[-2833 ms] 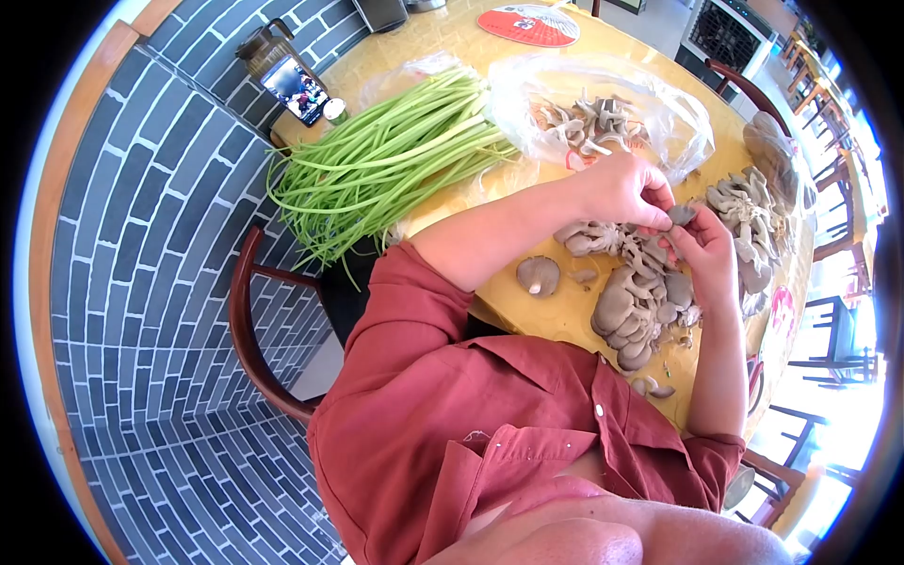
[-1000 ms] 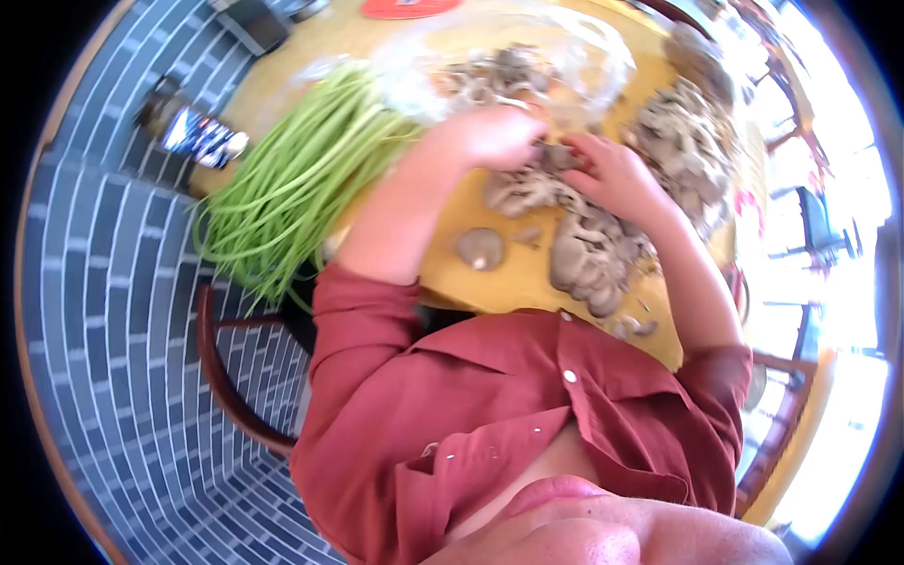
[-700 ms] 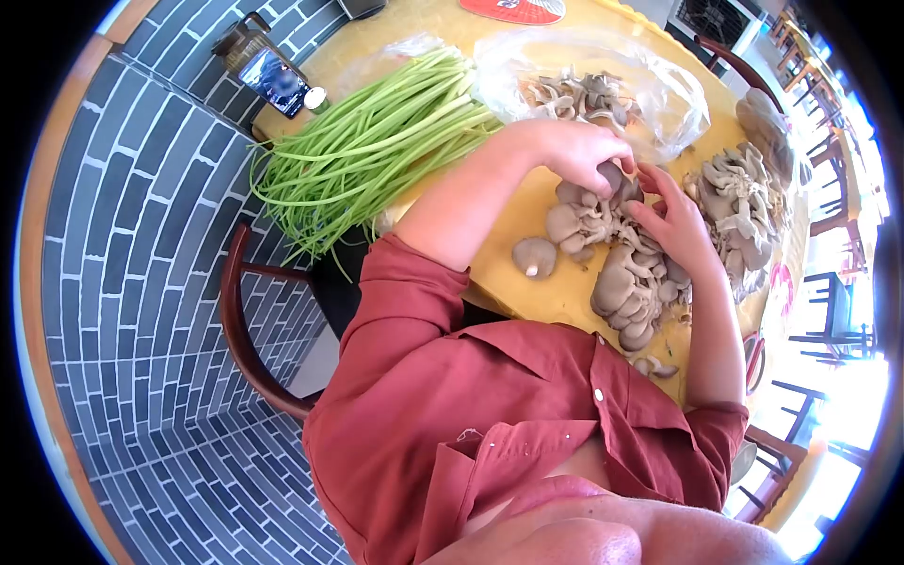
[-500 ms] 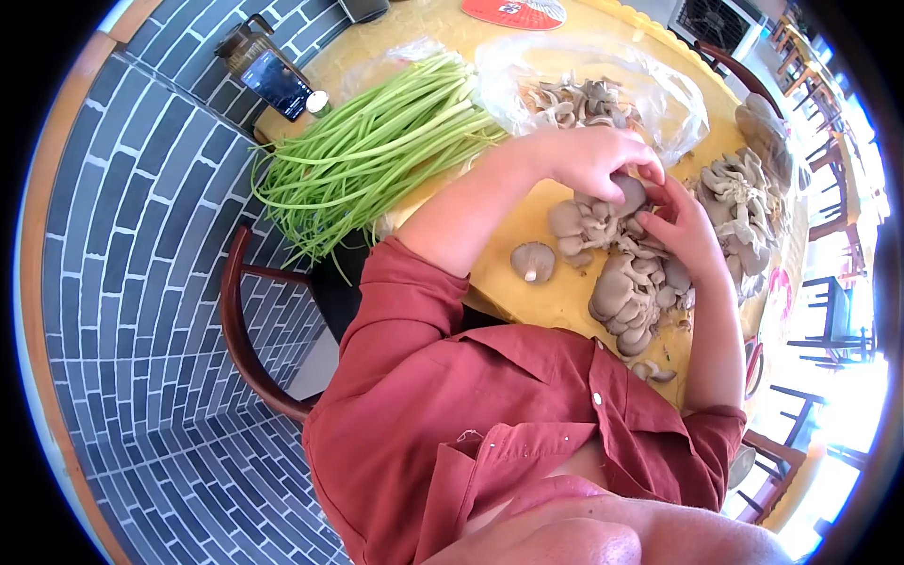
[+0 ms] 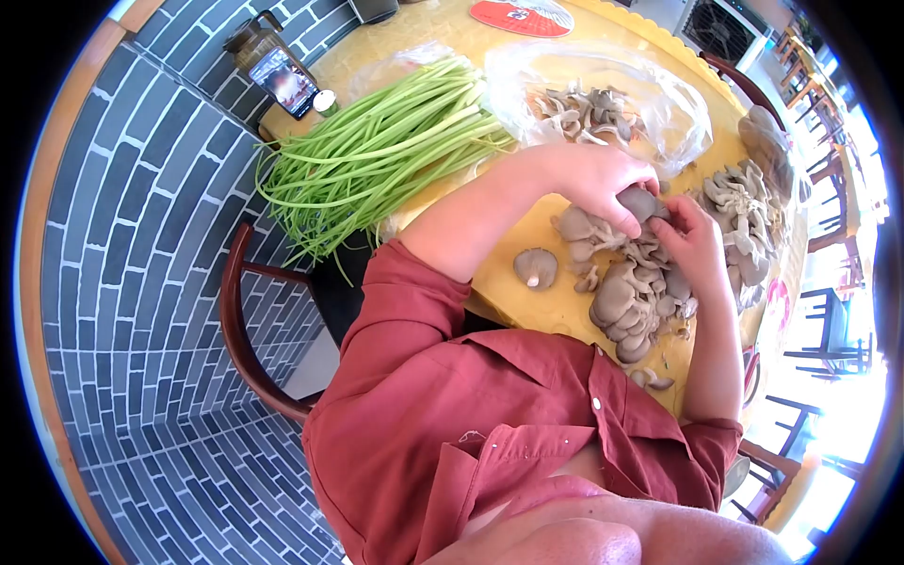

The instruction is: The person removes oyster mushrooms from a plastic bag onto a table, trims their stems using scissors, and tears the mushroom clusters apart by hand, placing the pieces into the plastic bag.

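A grey oyster mushroom (image 5: 640, 203) is between my two hands, above a pile of clustered oyster mushrooms (image 5: 623, 299). My left hand (image 5: 603, 184) curls around its near side, thumb below and fingers over the top. From the right, my right hand (image 5: 692, 235) has its fingers closed on the mushroom's other edge. Part of that edge is hidden behind the fingers. A single mushroom cap (image 5: 536, 268) lies apart on the yellow table (image 5: 508, 299), stem toward me. Beyond my left hand, a clear plastic bag (image 5: 683, 122) stands open with torn mushroom pieces (image 5: 589, 111) in it.
A long bunch of green stalks (image 5: 386, 141) lies to the left. Behind it, a phone (image 5: 282, 83) leans on a dark pitcher (image 5: 254, 42), with a small white-capped container (image 5: 325, 102) beside them. More mushrooms (image 5: 744, 212) lie at the right. A red fan (image 5: 523, 16) is at the back.
Both hands have shifted slightly, and the mushroom between them has turned, showing more of its cap. The phone's screen picture differs. The view has moved a little.
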Demonstrator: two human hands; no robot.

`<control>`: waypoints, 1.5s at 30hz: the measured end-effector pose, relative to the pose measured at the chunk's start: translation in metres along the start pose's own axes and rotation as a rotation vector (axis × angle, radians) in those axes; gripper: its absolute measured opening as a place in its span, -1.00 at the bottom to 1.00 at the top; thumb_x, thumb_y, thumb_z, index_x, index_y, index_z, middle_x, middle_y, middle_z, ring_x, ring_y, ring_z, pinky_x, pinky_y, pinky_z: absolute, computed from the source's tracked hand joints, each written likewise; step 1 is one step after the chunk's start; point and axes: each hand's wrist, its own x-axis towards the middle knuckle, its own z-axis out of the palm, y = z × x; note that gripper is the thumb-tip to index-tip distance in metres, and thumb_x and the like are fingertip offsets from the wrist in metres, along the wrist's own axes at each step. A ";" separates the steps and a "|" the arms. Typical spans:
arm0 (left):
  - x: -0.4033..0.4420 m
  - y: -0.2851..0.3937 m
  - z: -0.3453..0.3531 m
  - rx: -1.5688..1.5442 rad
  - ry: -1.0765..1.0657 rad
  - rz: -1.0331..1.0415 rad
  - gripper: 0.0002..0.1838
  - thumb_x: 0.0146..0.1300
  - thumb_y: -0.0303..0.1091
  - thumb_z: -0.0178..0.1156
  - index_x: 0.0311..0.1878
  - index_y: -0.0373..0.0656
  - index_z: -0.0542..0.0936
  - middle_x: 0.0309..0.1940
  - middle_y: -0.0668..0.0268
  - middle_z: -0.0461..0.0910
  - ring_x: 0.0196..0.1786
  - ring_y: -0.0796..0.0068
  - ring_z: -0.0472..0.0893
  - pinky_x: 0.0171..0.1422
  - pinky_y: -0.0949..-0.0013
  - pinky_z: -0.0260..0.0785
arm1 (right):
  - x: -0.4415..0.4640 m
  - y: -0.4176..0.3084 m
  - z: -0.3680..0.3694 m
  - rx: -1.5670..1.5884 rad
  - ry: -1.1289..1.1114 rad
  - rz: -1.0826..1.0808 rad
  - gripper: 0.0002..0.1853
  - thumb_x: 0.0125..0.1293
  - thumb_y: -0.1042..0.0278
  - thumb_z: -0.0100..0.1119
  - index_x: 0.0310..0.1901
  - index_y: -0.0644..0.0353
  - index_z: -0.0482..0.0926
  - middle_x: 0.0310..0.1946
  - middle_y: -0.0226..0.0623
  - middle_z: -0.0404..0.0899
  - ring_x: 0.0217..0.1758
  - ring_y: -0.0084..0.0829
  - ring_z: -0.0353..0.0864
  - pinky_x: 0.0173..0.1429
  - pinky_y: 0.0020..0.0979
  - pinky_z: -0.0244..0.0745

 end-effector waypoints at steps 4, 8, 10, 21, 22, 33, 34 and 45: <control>-0.001 0.011 0.005 0.057 0.125 -0.119 -0.52 -0.06 -0.19 0.35 -0.08 -0.24 0.51 -0.30 0.08 0.59 -0.21 0.17 0.60 -0.15 0.22 0.42 | 0.001 0.008 -0.003 0.046 0.054 0.016 -0.76 0.11 0.44 0.28 -0.19 0.30 0.51 -0.45 -0.34 0.55 -0.38 -0.58 0.47 -0.23 -0.52 0.41; 0.000 0.006 0.006 0.080 0.168 -0.029 -0.61 -0.08 -0.24 0.35 -0.20 -0.24 0.53 -0.37 0.12 0.59 -0.28 0.20 0.60 -0.21 0.24 0.41 | 0.003 0.014 -0.008 0.046 0.109 0.004 -0.78 0.15 0.45 0.27 -0.19 0.32 0.50 -0.45 -0.43 0.53 -0.39 -0.66 0.44 -0.26 -0.57 0.38; -0.002 0.008 0.001 0.033 0.176 -0.062 -0.62 -0.09 -0.23 0.36 -0.22 -0.23 0.54 -0.37 0.14 0.59 -0.30 0.22 0.59 -0.21 0.26 0.40 | 0.006 0.018 -0.011 0.205 0.127 0.044 -0.79 0.17 0.46 0.26 -0.19 0.32 0.50 -0.44 -0.47 0.52 -0.40 -0.70 0.42 -0.28 -0.61 0.36; -0.008 -0.008 -0.021 -0.159 0.128 -0.135 -0.53 -0.12 -0.21 0.36 -0.11 -0.19 0.52 -0.29 0.23 0.59 -0.22 0.41 0.56 -0.11 0.37 0.41 | 0.009 0.016 -0.023 0.462 0.337 0.122 -0.77 0.31 0.44 0.13 -0.05 0.34 0.45 -0.28 -0.38 0.54 -0.29 -0.64 0.53 -0.22 -0.59 0.50; -0.008 -0.009 -0.022 -0.166 0.096 -0.132 -0.51 -0.12 -0.21 0.36 -0.08 -0.18 0.52 -0.26 0.23 0.59 -0.19 0.41 0.56 -0.09 0.37 0.41 | 0.008 0.015 -0.025 0.451 0.360 0.099 -0.77 0.31 0.44 0.13 -0.04 0.34 0.45 -0.27 -0.38 0.54 -0.28 -0.64 0.53 -0.21 -0.59 0.50; 0.012 -0.025 0.006 -0.131 0.110 0.000 -0.32 -0.08 -0.04 0.40 0.11 -0.15 0.46 0.04 0.12 0.47 0.09 0.28 0.48 0.11 0.26 0.37 | -0.008 -0.006 -0.034 0.412 0.415 -0.147 -0.75 0.31 0.54 0.10 0.00 0.36 0.40 -0.21 -0.31 0.52 -0.26 -0.59 0.56 -0.19 -0.58 0.50; 0.013 -0.024 0.008 -0.156 0.164 0.074 -0.30 -0.09 -0.04 0.41 0.12 -0.16 0.45 0.01 0.13 0.49 0.05 0.29 0.50 0.07 0.26 0.39 | -0.010 -0.007 -0.035 0.410 0.387 -0.136 -0.74 0.30 0.55 0.10 0.00 0.37 0.40 -0.21 -0.30 0.52 -0.26 -0.58 0.56 -0.19 -0.58 0.50; 0.016 0.022 0.041 -0.327 0.229 0.105 -0.57 0.09 -0.14 0.31 0.00 -0.13 0.55 -0.33 0.29 0.62 -0.38 0.55 0.55 -0.31 0.46 0.41 | -0.029 -0.029 -0.024 0.315 0.300 -0.237 -0.75 0.27 0.63 0.10 -0.02 0.39 0.41 -0.23 -0.28 0.53 -0.20 -0.56 0.58 -0.21 -0.57 0.56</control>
